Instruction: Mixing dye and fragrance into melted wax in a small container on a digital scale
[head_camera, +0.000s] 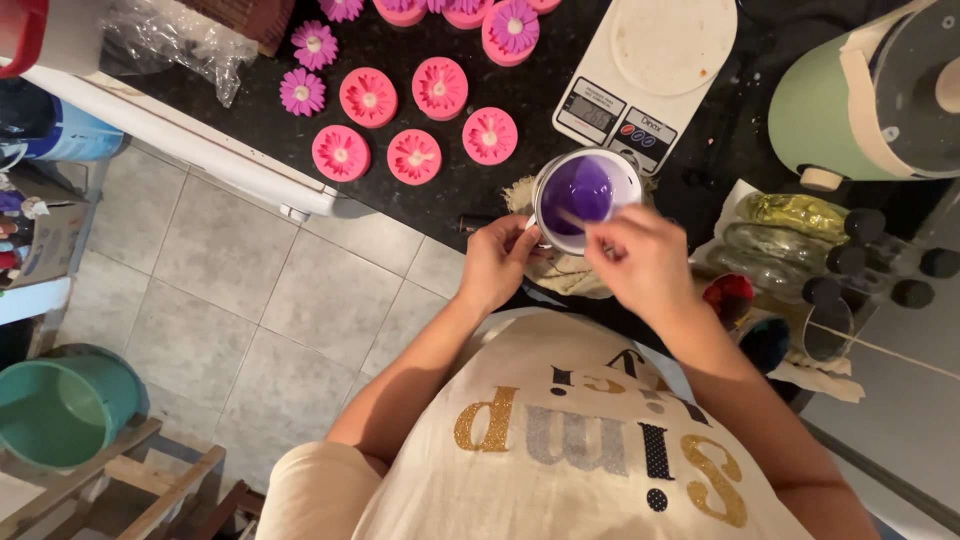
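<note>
A white cup (585, 199) with purple liquid (577, 187) inside stands on a piece of cloth (560, 268) at the near edge of the dark counter (450, 190). The left hand (497, 262) has its grip closed on the cup's side. The right hand (643, 262) has its fingers pinched on a thin stick (572, 217) that dips into the liquid. Just behind the cup lies a white kitchen scale (640, 80), and pink flower moulds (414, 156) sit to its left.
</note>
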